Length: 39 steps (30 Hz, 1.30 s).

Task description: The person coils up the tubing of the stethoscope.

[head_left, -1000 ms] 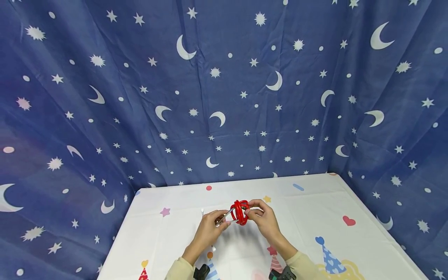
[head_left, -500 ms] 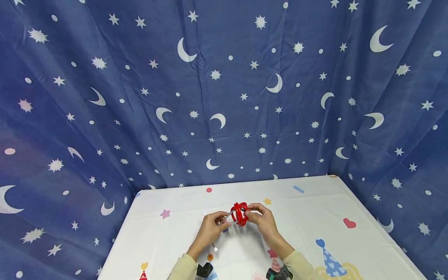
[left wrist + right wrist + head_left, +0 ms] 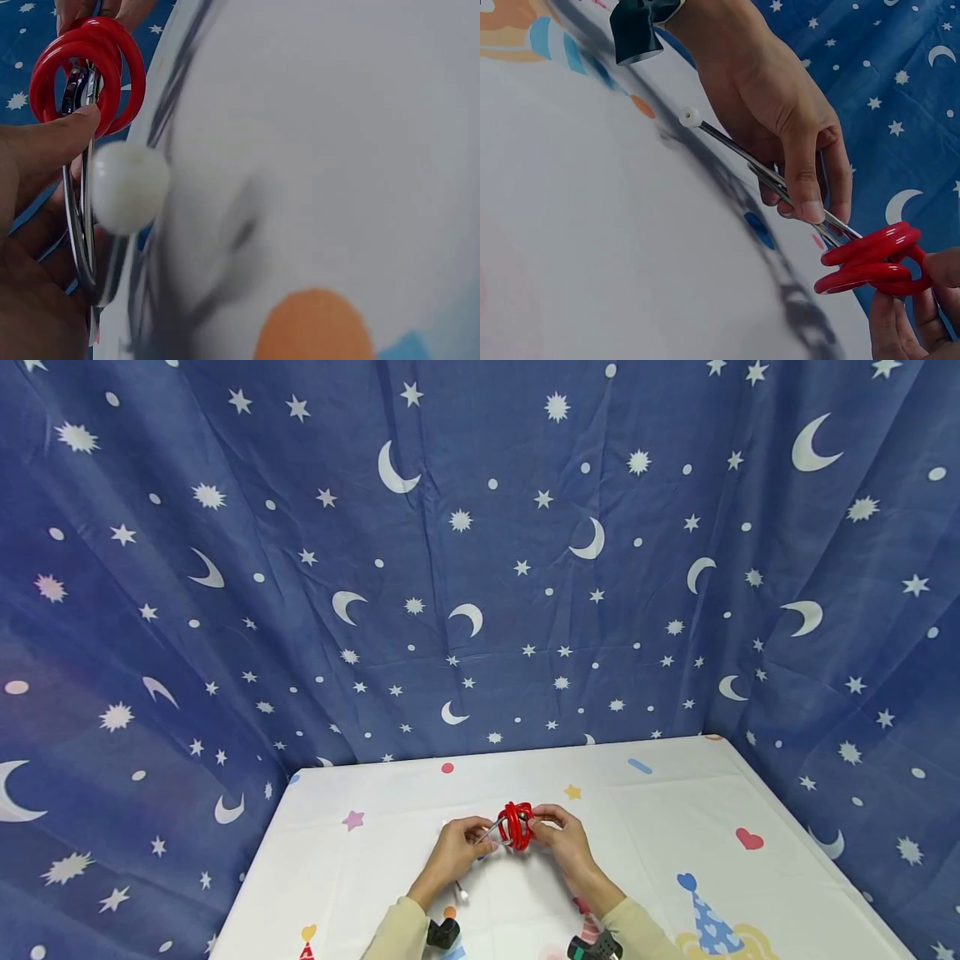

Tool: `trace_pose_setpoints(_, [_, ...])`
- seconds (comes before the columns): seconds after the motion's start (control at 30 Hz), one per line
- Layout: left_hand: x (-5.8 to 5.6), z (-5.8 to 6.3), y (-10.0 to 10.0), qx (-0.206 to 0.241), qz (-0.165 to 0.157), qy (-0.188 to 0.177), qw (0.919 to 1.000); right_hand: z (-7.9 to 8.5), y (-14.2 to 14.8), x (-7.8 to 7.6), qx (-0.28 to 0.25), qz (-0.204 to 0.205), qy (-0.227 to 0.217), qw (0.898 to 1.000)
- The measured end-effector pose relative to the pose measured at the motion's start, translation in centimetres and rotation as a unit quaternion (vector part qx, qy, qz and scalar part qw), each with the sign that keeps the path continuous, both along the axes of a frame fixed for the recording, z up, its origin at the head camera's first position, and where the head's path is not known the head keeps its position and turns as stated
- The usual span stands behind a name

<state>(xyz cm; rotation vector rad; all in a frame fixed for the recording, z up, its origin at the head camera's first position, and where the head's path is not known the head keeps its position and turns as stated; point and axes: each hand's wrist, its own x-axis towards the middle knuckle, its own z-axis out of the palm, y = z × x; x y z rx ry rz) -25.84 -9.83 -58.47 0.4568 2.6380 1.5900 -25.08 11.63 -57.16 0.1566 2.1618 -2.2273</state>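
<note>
Above the table, both hands hold one object made of shiny metal rods with several glossy red rings (image 3: 516,827) at its far end. In the head view my left hand (image 3: 456,850) pinches the metal rods (image 3: 491,830) between thumb and fingers, left of the rings. My right hand (image 3: 570,845) grips the red rings from the right with thumb and fingertips. A white knob (image 3: 129,187) caps a rod close to the left palm in the left wrist view. From the right wrist, that white knob (image 3: 691,117) shows at the rod end away from the rings. The left fingers partly hide the rods.
A white tablecloth (image 3: 630,827) printed with party hats, stars and a heart covers the table. Dark blue curtains (image 3: 510,568) with moons and stars stand behind it and at both sides. Black wrist cameras (image 3: 444,933) sit at the sleeves.
Both hands and the red rings have come slightly lower and nearer in the head view. The rods have turned a little in the left hand's grip. Each hand keeps its hold.
</note>
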Motion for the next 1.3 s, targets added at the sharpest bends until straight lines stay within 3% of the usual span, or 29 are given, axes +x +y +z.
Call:
trace_pose_setpoints(0.4, [0.0,-0.7,-0.3,-0.042,0.007,0.007,0.9991,-1.1,0.1,0.3,0.013,0.009,-0.02,1.0])
trace_pose_setpoints(0.77, [0.0,-0.7,-0.5,-0.013,0.03,0.026,0.9991,-0.9,0.9,0.6,0.02,0.007,-0.025,0.999])
trace_pose_setpoints(1.0, [0.5,-0.2,-1.1,0.011,0.049,0.043,0.9978,-0.7,1.7,0.4,0.027,-0.001,-0.013,1.0])
trace_pose_setpoints(1.3, [1.1,1.1,-1.7,0.012,0.075,0.062,0.9952,0.2,2.2,0.6,0.026,-0.005,-0.01,1.0])
